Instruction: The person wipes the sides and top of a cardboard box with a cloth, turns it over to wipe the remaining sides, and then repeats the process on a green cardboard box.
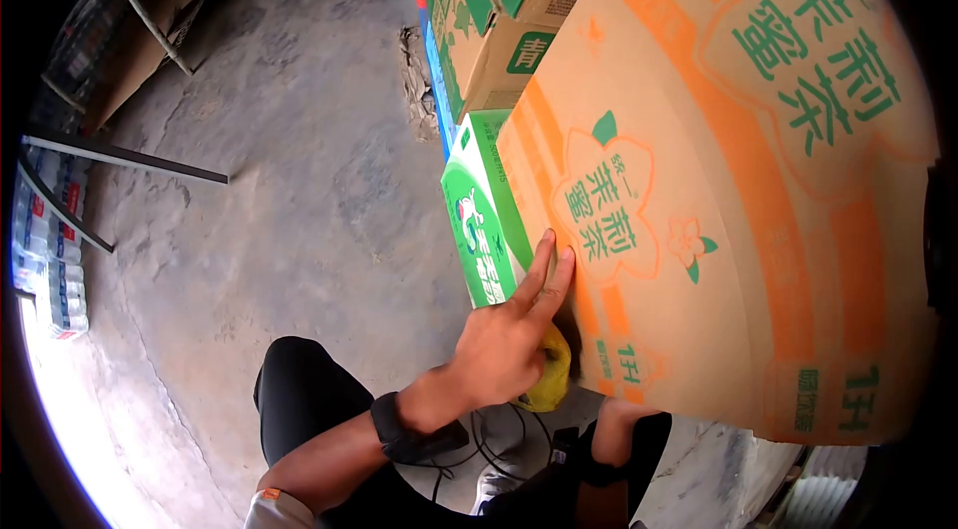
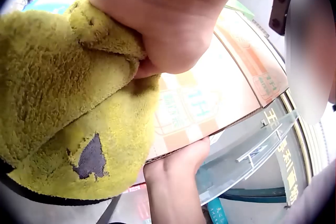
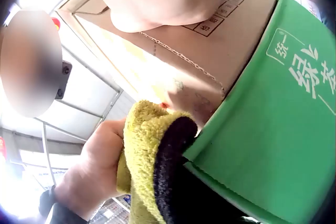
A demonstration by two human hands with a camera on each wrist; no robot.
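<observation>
A large tan carton (image 1: 679, 190) with orange bands and green lettering is tilted up in front of me. My left hand (image 1: 504, 354) holds a yellow plush cloth (image 1: 549, 381), with two outstretched fingers touching the carton's side. In the left wrist view the cloth (image 2: 79, 92) hangs in folds below that hand (image 2: 168, 19) and has a dark worn patch. My right hand (image 1: 621, 419) supports the carton at its lower edge. In the left wrist view the right hand (image 2: 178, 158) meets that edge from below, its fingers hidden.
A green and white carton (image 1: 484, 215) stands just beyond the left hand, with stacked green and tan cartons (image 1: 509, 5) behind it. Shrink-wrapped bottles (image 1: 62, 269) and metal bars (image 1: 130, 158) are at the left. Cables (image 1: 489, 444) lie near my shoe on the concrete floor (image 1: 269, 160).
</observation>
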